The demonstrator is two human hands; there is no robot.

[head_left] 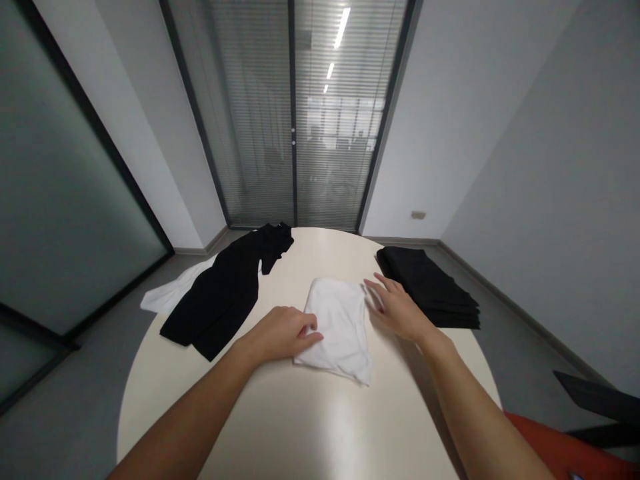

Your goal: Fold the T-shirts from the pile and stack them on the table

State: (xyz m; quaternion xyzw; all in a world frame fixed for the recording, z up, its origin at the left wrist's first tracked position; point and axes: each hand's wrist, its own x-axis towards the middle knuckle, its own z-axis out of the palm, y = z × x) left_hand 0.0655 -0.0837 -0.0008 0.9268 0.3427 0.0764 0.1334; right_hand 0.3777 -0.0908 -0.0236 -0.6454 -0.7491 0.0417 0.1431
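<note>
A white garment [337, 323], folded into a rough rectangle, lies flat in the middle of the table; its exact kind cannot be told. My left hand [287, 333] rests at its left edge, thumb and forefinger apart over the fabric. The other fingers of that hand are curled and partly hidden. Beside the upper right edge of the garment is my right hand [395, 308], its fingers stretched out and spread, with nothing in them. The fingertips are very close to the cloth, and I cannot tell whether they touch it.
The round pale table [280, 407] holds a neat stack of folded black garments [425, 283] at right. At left, a loosely laid black garment [225, 287] overlaps a white one [180, 287] that hangs past the edge. A red chair [560, 447] stands at lower right.
</note>
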